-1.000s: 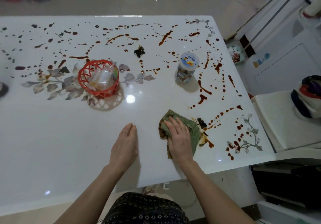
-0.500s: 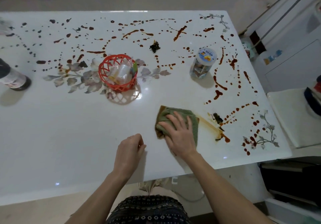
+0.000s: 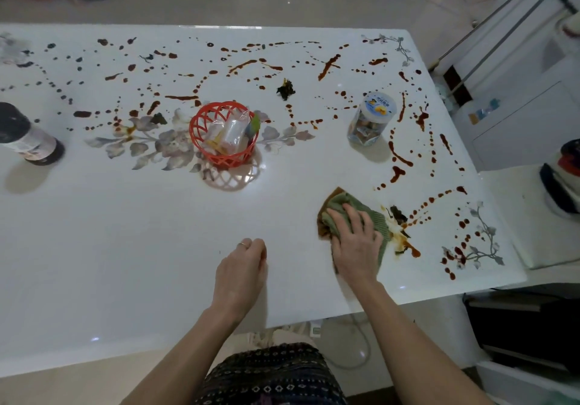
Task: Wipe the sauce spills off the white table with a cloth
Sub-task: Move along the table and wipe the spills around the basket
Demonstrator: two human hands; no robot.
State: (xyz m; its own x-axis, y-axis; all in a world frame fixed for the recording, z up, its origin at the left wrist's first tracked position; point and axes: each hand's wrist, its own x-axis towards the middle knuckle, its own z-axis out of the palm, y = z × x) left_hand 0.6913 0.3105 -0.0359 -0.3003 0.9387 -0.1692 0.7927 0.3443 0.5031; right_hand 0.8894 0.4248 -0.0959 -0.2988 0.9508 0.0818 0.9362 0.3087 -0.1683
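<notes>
White table [image 3: 125,247] fills most of the view, glossy, with a grey floral print [image 3: 157,144] mid-left and smaller sprigs at the right-hand corners. Brown-red sauce spills [image 3: 398,156] are dotted and streaked across the whole far half and down the right side; the near-left part looks clean. A red lattice basket [image 3: 230,160] stands upright mid-table on the floral print, with clear plastic packets inside. A dark bottle [image 3: 28,140] stands at the far left edge, partly cut off by the frame. A clear jar [image 3: 370,119] with a blue-white lid stands upright right of the basket, with spills around it. The right hand [image 3: 356,244] lies palm down on the green cloth [image 3: 378,221], fingers spread and fairly straight, pressing it flat, not clutching it. The cloth is on the table's near-right area, bunched, its left edge stained brown, its right edge touching an orange-brown smear [image 3: 405,241]. The left hand [image 3: 240,271] rests on the bare table left of the cloth and apart from it, fingers curled under into a loose fist, grasping nothing. A dark clump [image 3: 398,213] sits just beside the cloth's right edge among the drops. A second dark clump [image 3: 285,89] lies farther back between basket and jar. There is a thin ring [image 3: 243,244] on a left-hand finger.
</notes>
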